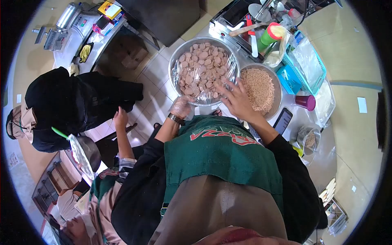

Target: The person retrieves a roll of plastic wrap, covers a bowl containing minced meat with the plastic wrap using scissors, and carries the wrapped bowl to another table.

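A large round metal bowl [173, 61] holds many flat, round, pinkish-brown slices [204, 61]. Shiny clear plastic film [204, 97] shows over the slices near the bowl's front. My left hand [182, 107], in a clear plastic glove, grips the bowl's near-left rim, some of its fingers hidden. Over the near-right rim lies my right hand [235, 99], fingers spread and touching the film. Right beside it is a second metal bowl [278, 92] full of small pale-beige pieces [257, 90].
On the right counter are a phone [282, 121], a purple cup [305, 103], a turquoise basket [314, 81], a green bottle [269, 37] and a clear container [309, 139]. A person in black [69, 106] stands at left; another person's hand [120, 119] reaches in nearby. A metal machine [67, 20] stands far left.
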The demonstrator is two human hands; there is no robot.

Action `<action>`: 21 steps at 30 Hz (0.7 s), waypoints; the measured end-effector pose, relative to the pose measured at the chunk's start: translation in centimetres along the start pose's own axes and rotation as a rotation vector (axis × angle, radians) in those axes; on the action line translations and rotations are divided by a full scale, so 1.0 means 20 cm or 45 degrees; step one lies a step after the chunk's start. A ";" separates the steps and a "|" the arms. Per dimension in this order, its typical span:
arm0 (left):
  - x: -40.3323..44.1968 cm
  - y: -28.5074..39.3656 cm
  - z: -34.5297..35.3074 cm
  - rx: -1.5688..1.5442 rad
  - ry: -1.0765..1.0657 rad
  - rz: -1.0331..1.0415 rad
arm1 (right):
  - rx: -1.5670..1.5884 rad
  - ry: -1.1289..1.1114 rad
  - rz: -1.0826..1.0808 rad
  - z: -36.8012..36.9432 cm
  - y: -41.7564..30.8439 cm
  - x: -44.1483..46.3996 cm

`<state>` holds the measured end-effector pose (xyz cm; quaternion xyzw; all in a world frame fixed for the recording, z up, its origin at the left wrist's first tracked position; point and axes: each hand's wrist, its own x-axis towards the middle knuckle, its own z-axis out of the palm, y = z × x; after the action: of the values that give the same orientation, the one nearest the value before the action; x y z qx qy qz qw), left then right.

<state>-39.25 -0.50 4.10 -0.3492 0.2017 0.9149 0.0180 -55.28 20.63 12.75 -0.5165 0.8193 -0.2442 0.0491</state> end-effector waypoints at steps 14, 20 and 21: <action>0.27 0.01 0.04 0.068 0.158 -0.096 | 1.087 0.494 0.845 0.04 0.20 -0.22; 0.46 0.02 0.02 0.080 0.009 -0.096 | 1.283 0.482 1.224 0.01 0.24 -0.27; 0.49 0.03 0.01 0.069 -0.020 -0.124 | 1.286 0.480 1.223 0.04 0.25 -0.29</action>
<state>-46.75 -2.03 -1.91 -0.3507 0.2091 0.9099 0.0735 -56.51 27.13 8.86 0.0375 0.7376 -0.6295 0.2415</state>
